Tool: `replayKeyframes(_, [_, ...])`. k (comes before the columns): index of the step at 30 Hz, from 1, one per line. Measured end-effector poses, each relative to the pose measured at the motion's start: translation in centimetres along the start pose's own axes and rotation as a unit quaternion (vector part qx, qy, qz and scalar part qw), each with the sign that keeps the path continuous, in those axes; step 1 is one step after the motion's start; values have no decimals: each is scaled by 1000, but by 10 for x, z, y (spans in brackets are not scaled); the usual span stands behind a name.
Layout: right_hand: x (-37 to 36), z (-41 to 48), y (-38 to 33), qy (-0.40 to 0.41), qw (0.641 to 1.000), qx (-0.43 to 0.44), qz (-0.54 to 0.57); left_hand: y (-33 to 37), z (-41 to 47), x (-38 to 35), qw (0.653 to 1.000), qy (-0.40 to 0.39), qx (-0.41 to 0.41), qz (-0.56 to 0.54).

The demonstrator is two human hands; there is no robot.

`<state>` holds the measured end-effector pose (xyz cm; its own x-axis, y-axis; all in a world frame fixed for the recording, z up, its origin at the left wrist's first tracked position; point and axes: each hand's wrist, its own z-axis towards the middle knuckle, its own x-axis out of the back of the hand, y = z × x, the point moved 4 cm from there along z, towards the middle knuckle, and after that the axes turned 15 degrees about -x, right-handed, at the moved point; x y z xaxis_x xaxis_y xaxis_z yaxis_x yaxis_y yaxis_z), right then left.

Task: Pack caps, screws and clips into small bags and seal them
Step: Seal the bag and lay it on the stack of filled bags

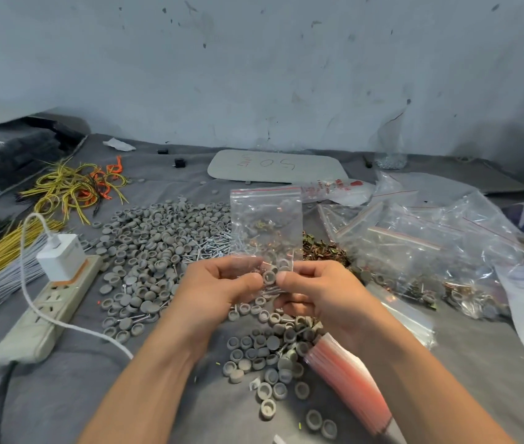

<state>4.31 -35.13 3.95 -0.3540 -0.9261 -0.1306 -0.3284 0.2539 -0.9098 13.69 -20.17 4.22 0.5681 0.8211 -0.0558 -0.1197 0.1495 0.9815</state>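
Small bag of clear plastic, with a red strip along its top edge, stands upright above the middle of the grey cloth, held up off the surface. The left hand and the right hand each pinch its lower end between thumb and curled fingers, with the thumbs close together. A grey cap shows through the plastic just between the thumbs, and screws and brownish clips lie bunched in the bag's lower half.

Behind the hands, to the left, a wide heap of grey caps is spread over the cloth. A patch of silver screws lies at its right edge, just left of the bag. A pile of brown clips sits just right of the bag. More caps are scattered near, between the forearms, touching a stack of empty bags with red strips that lies under the right forearm.

A heap of filled bags lies to the right. On the left are a power strip with a white charger plugged in, and a tangle of yellow wires farther back. A flat grey board with handwriting lies far, near the wall.
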Motion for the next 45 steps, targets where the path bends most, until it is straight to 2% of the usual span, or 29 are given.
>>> replayKeyframes(4, [15,-9,-1,-6,999,-10,53,3,-1,-11,1000,2,7,-1])
replayKeyframes(7, [28,-17,-3,10,998,4,58,4,-1,-30,999,-5,25,-42])
replayKeyframes(10, [53,-25,-7,91,992,44,73,7,2,-59,995,-26,34,-95])
replayKeyframes(14, [101,-43,-10,247,958,94,107,11,20,-125,996,-79,-22,-38])
replayKeyframes(16, [128,-54,-10,310,930,110,165,12,37,-164,995,-83,-55,-22])
replayKeyframes(18, [157,-70,-8,439,874,134,157,8,51,-199,991,-77,-94,49])
replayKeyframes(20, [173,-87,-9,612,777,146,-13,2,60,-225,981,-81,-116,136])
replayKeyframes(21, [174,-89,-10,648,736,164,-103,-3,63,-235,975,-89,-123,163])
replayKeyframes(22, [173,-85,-12,640,727,177,-174,-8,66,-243,970,-101,-127,180])
replayKeyframes(23, [170,-76,-13,596,748,182,-228,-13,70,-249,965,-119,-132,195])
replayKeyframes(25, [167,-46,-7,476,796,135,-350,-21,79,-258,944,-177,-137,242])
replayKeyframes(26, [167,-33,-2,431,792,99,-421,-22,83,-260,928,-210,-140,275])
replayKeyframes(28, [176,-15,7,388,766,49,-510,-21,88,-260,893,-245,-169,337])
replayKeyframes(31, [192,-2,10,369,757,19,-539,-18,87,-259,837,-242,-269,410])
replayKeyframes(33, [195,4,12,359,739,-1,-570,-22,85,-262,797,-284,-282,453])
replayKeyframes(34, [195,5,14,356,731,-9,-581,-24,87,-263,788,-304,-269,463])
replayKeyframes(36, [191,6,13,367,734,-3,-572,-24,92,-264,793,-319,-247,457])
replayKeyframes(38, [190,1,9,398,781,32,-480,-21,93,-264,800,-330,-233,444])
replayKeyframes(40, [191,-14,4,441,831,71,-331,-18,86,-259,799,-347,-216,440])
replayKeyframes(42, [187,-32,2,490,821,108,-274,-13,76,-243,818,-324,-211,427])
replayKeyframes(44, [168,-48,2,509,799,133,-292,-2,65,-215,847,-262,-233,400])
replayKeyframes(45, [154,-55,1,494,800,137,-311,3,58,-198,858,-234,-244,387])
